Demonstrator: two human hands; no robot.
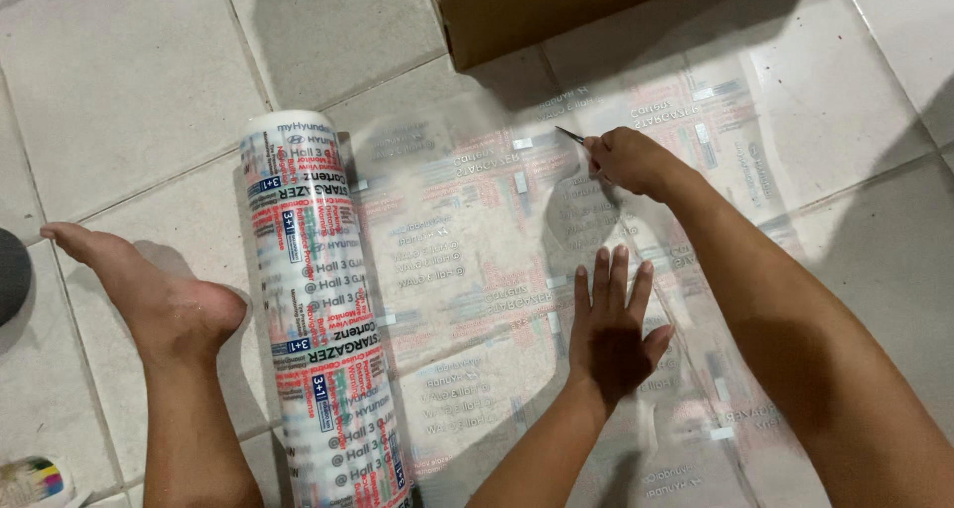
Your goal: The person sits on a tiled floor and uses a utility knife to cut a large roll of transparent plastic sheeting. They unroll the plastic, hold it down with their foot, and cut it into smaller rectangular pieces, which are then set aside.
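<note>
Two hands work over a translucent printed plastic film [477, 269] spread flat on the tiled floor [129, 81], seen from above. Nearest the camera, the left hand [611, 334] lies open, palm down and fingers spread, pressing the film against the tiles. Just left of it the still-wound part of the film sits as a thick roll [323, 319], lying on the floor with the loose sheet running out from it to the right. A bare foot [149, 289] rests on the tiles just beside the roll, on its far side from the sheet. Further out, the right hand [626, 160] is closed around a small blade [569, 135], its thin tip touching the film near the sheet's far edge.

As a judgement, the film looks light, thin and limp, likely slick on the glazed tile, so it would slide or wrinkle unless pinned flat; holding it by a spread palm close to the cutting line seems the safest grip, while the roll looks dense and heavy enough to stay put.

Beyond the sheet stands a brown cardboard box [556, 11]; its inside is out of view, so what it holds cannot be told
</note>
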